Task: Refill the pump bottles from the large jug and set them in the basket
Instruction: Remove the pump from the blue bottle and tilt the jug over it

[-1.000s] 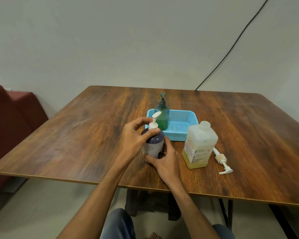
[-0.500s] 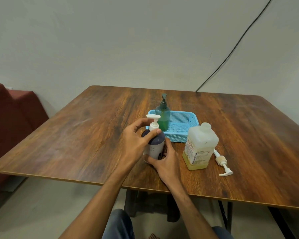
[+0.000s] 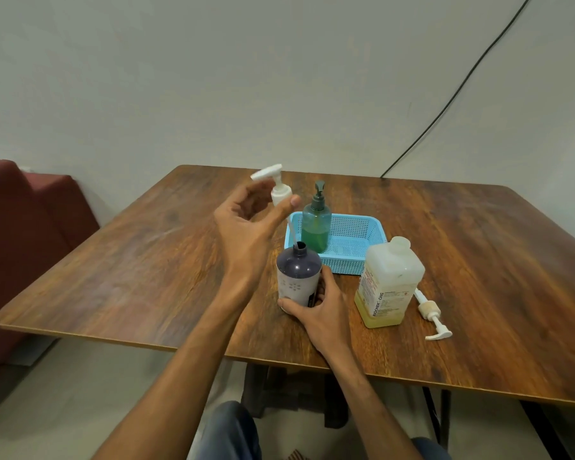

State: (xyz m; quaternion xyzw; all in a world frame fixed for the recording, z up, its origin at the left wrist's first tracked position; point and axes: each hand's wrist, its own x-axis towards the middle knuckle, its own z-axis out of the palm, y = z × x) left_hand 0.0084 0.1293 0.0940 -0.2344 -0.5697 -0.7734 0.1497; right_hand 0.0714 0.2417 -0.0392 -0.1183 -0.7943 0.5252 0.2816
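Opening is in hand: the white pump (image 3: 281, 190) is pinched by fingers of the left hand (image 3: 246, 234), tube tip at the neck of the purple bottle (image 3: 298, 273), which is gripped on the desk (image 3: 146, 260) by the right hand (image 3: 326, 307). Next the pump must be put aside and the jug (image 3: 389, 283) taken.

Dark purple round plastic bottle (image 3: 298, 272) with white dotted label, white plastic pump head (image 3: 277, 187), translucent green pump bottle (image 3: 316, 227), light blue perforated plastic basket (image 3: 352, 247), pale jug (image 3: 387, 287) of yellowish liquid, streaked brown wooden table (image 3: 146, 260)
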